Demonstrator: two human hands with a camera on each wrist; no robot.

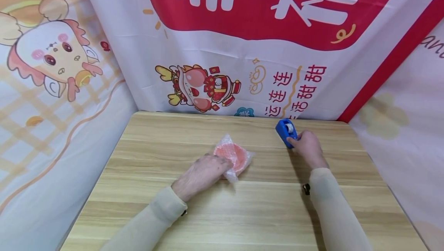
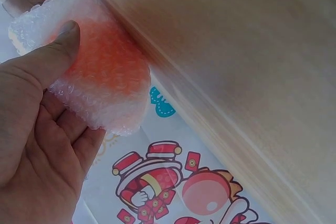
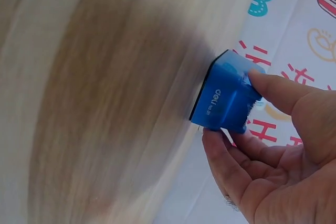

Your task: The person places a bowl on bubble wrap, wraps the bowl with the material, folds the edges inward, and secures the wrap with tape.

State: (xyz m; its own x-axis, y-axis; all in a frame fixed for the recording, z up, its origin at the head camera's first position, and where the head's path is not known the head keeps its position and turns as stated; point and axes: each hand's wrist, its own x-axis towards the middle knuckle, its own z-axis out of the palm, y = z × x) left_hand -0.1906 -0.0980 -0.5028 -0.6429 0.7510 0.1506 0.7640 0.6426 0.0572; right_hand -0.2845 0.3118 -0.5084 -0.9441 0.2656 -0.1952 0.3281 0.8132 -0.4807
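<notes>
A pinkish-red round item in bubble wrap (image 1: 237, 154) lies on the wooden table. My left hand (image 1: 207, 169) grips its near left side; in the left wrist view the thumb (image 2: 62, 43) lies over the bubble wrap (image 2: 105, 72) with the fingers beneath. What exactly is wrapped is blurred by the plastic. Toward the back right stands a blue tape dispenser (image 1: 285, 132) with a roll of clear tape. My right hand (image 1: 308, 149) holds its near end. The right wrist view shows thumb and fingers pinching the dispenser (image 3: 223, 95) from both sides, at its toothed cutter end.
The wood-grain table (image 1: 215, 212) reaches back to a white and red printed cloth (image 1: 208, 50). Another patterned cloth (image 1: 69, 127) hangs along the left, and a pale one (image 1: 399, 147) along the right. Dark wrist straps show under both sleeves.
</notes>
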